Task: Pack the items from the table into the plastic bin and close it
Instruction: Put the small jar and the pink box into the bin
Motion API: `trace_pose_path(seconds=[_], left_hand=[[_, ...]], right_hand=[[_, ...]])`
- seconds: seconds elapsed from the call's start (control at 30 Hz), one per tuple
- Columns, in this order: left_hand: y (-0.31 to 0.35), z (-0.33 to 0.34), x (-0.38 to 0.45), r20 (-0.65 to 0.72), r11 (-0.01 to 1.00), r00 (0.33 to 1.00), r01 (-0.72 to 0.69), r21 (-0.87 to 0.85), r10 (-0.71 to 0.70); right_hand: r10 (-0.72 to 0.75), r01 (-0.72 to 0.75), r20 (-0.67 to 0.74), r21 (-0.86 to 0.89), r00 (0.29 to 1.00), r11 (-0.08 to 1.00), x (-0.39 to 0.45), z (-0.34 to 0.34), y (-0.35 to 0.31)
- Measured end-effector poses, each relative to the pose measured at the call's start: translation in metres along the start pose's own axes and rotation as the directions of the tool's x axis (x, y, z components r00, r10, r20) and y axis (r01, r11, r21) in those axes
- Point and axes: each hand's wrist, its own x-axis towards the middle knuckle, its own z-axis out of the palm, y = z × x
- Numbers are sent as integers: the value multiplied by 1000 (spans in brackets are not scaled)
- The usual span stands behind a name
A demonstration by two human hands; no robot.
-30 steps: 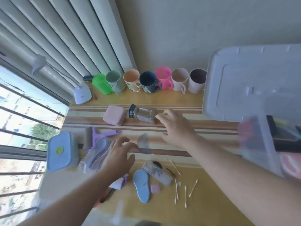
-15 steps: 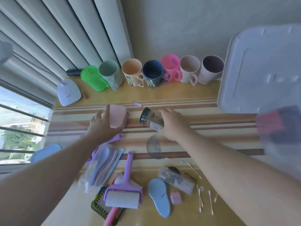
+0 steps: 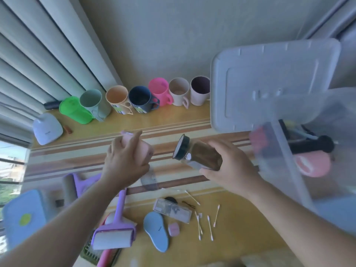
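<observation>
Here I logged the left hand (image 3: pixel 125 162) gripping the pink block (image 3: pixel 143 149), fingers curled; right hand (image 3: pixel 229 170) clasped the dark-capped jar (image 3: pixel 200 154), beside the plastic bin (image 3: pixel 285 170).

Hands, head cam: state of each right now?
Left hand: closed, holding the pink block.
Right hand: closed, holding the black-capped jar.

Soft daylight came from the window (image 3: pixel 11 170), which was blown out white. The table (image 3: pixel 240 218) was evenly lit, with faint shadows. Motion blur smeared the bin (image 3: pixel 289 180) and lid (image 3: pixel 269 83). Wide-angle distortion bent the blinds (image 3: pixel 48 45) beside the window.
</observation>
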Motion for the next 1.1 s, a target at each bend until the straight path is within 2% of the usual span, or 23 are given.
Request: trace_pose_path(seconds=[0.13,0.27,0.33,0.43,0.5,0.53,0.63,0.73,0.8,0.87,1.03,1.1], left_hand=[[99,-7,-55,75,963,965,-259,77,253],[211,8,-91,33,908,911,-413,76,412],[264,24,-105,-14,842,843,-536,64,538],[334,53,-122,-39,686,685,-725,60,728],[372,74,-130,16,599,601,-797,79,799],[389,85,-132,83,573,581,-813,101,809],[429,126,-132,409,567,594,-799,199,693],[446,167,-119,578,638,644,-726,257,501],[446,187,-107,611,708,688,-649,277,392],[444,203,-99,587,746,732,-593,302,345],[458,236,-107,536,676,809,-536,505,241],[461,242,-110,551,667,808,-529,525,208]], right_hand=[[-35,44,-89,100,995,994,-63,-92,40],[18,-35,-223,-73,975,997,-121,-182,121],[54,-93,-241,-152,969,984,-145,-210,167],[149,-206,-278,-186,949,961,-170,-234,221],[195,-250,-284,-174,939,952,-180,-245,244],[207,-258,-290,-151,934,954,-183,-248,252],[230,-258,-353,-34,907,966,-188,-256,265],[230,-241,-407,24,884,970,-196,-254,270],[225,-224,-406,51,885,973,-202,-250,271],[224,-214,-383,68,896,974,-208,-244,274],[213,-192,-319,94,923,977,-220,-244,281],[218,-196,-323,99,921,976,-221,-248,283]])
